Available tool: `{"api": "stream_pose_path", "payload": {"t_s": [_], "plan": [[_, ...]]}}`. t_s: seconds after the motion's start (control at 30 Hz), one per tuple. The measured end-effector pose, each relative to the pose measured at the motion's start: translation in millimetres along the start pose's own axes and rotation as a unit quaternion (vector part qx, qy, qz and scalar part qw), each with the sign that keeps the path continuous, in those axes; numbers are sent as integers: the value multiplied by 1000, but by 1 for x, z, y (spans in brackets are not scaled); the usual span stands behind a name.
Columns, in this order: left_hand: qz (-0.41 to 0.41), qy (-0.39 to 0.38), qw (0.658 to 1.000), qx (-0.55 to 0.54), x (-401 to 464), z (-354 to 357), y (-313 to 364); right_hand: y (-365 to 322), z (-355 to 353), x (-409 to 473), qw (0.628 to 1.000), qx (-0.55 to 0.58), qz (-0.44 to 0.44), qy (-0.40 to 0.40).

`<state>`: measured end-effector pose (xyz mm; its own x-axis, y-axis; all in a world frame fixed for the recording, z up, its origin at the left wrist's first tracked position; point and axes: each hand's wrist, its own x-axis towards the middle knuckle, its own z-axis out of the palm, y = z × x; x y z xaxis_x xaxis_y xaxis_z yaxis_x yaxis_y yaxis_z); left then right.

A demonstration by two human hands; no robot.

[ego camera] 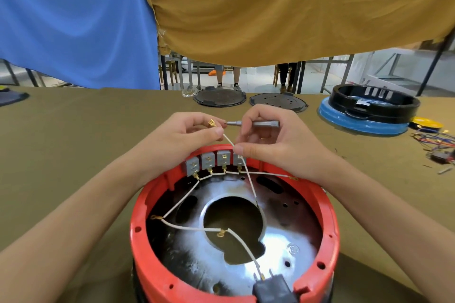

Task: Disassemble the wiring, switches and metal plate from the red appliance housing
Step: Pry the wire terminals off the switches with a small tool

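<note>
The round red appliance housing (152,206) lies open side up in front of me, with a shiny metal plate (283,236) inside and several grey switches (208,160) along its far rim. White wires (189,229) with brass terminals run between the switches and the plate. My left hand (187,135) pinches one white wire just below its brass terminal (211,123), lifted above the housing. My right hand (268,142) grips a grey screwdriver bit (263,123) whose tip meets that terminal, and its thumb touches the same wire. A black plug socket (273,290) sits at the near rim.
Two dark round covers (219,98) (278,102) lie at the table's far edge. A black ring on a blue base (369,113) stands far right, beside a yellow part (426,122) and a tangle of coloured wires (433,142). Blue and mustard cloths hang behind.
</note>
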<state>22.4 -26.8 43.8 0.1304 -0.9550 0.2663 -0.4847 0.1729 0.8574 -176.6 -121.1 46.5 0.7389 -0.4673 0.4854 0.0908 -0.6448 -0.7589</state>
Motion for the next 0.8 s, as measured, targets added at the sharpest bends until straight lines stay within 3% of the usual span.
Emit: {"api": "stream_pose_path", "payload": {"t_s": [0.13, 0.23, 0.33, 0.5, 0.6, 0.7, 0.8], "plan": [[-10, -3, 999, -49, -2, 1, 3, -1, 1, 1, 1000, -6, 3, 6], [-8, 21, 999, -25, -2, 2, 4, 0, -1, 1, 998, 18, 14, 62], [-22, 40, 998, 37, -1, 1, 0, 7, -3, 4, 989, 11, 74, 131], [-50, -35, 992, 108, -1, -1, -2, 18, -26, 8, 958, -21, 196, 207], [-40, -57, 991, 116, -2, -7, -1, 26, -45, 6, 942, -138, 253, 170], [-40, -78, 992, 96, -3, -12, -1, 30, -48, 4, 927, -169, 318, 106], [-49, -104, 990, 83, -3, -17, -1, 32, -47, 4, 906, -260, 317, 107]]}}
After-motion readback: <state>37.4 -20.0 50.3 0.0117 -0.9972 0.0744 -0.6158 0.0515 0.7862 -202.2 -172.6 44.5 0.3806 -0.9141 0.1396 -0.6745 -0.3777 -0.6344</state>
